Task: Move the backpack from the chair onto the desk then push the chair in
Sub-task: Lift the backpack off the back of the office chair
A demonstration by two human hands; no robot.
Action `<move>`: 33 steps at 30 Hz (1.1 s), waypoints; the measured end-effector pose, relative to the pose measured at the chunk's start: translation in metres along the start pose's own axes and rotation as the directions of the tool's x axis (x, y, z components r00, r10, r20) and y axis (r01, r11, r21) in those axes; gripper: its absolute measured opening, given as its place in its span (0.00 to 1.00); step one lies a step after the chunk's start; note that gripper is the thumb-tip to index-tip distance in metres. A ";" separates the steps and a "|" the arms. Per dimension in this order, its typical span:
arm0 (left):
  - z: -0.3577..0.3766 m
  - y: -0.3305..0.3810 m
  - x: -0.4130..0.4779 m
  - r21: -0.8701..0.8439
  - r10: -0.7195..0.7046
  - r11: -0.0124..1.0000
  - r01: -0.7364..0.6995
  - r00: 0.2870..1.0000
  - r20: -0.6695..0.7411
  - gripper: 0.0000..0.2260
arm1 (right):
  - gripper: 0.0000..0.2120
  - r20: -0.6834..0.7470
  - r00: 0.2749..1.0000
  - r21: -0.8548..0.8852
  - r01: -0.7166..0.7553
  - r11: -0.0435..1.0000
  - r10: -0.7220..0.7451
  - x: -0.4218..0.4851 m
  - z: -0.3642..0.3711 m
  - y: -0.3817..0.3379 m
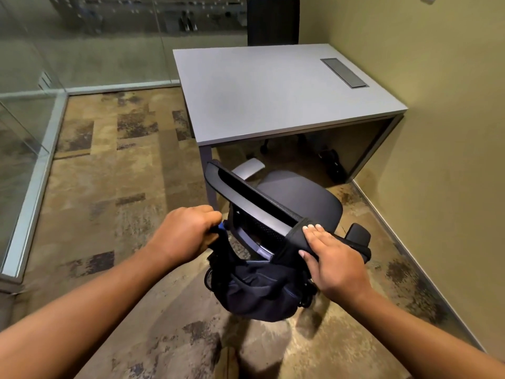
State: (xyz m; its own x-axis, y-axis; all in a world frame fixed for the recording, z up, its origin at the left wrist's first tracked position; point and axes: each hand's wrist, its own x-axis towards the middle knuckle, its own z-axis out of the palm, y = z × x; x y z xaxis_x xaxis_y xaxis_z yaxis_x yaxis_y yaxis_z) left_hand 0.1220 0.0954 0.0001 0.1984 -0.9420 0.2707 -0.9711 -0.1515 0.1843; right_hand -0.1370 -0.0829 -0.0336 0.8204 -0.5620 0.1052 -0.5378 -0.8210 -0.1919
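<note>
A black backpack (257, 294) hangs behind the back of a grey office chair (300, 198), one shoulder strap looped over the top right corner of the backrest. My left hand (183, 233) is closed on the backpack's top handle, left of the backrest. My right hand (330, 258) grips the strap where it lies over the backrest corner. The chair stands pulled out in front of the grey desk (273, 99), seat facing the desk and turned slightly to the right. The desk top carries nothing but a cable hatch (344, 72).
A yellow-green wall (451, 132) runs along the right, close to the chair's right armrest (359, 233). A glass partition (32, 119) closes the left side. Another dark chair (273, 20) stands behind the desk. Patterned carpet (114, 187) lies open to the left.
</note>
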 end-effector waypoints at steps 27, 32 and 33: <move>-0.027 0.026 0.002 -0.009 -0.295 0.955 0.296 0.948 -0.118 0.14 | 0.10 -0.251 0.940 0.029 0.244 0.969 -0.229 0.007 -0.018 0.010; -0.035 0.037 0.014 -0.015 -0.252 0.968 0.252 0.960 -0.122 0.13 | 0.12 -0.279 0.946 0.111 0.205 0.972 -0.168 -0.007 -0.037 0.017; -0.036 0.038 0.017 -0.022 -0.254 0.967 0.253 0.959 -0.129 0.13 | 0.13 -0.286 0.946 0.134 0.200 0.970 -0.155 -0.009 -0.040 0.019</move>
State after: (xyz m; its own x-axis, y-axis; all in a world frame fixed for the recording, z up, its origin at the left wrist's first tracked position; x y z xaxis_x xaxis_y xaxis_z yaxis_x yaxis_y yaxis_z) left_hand 0.0929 0.0846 0.0452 0.4539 -0.8257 0.3350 -0.8860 -0.3784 0.2679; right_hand -0.1624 -0.0974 0.0004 0.8039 -0.4326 0.4081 -0.3316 -0.8957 -0.2963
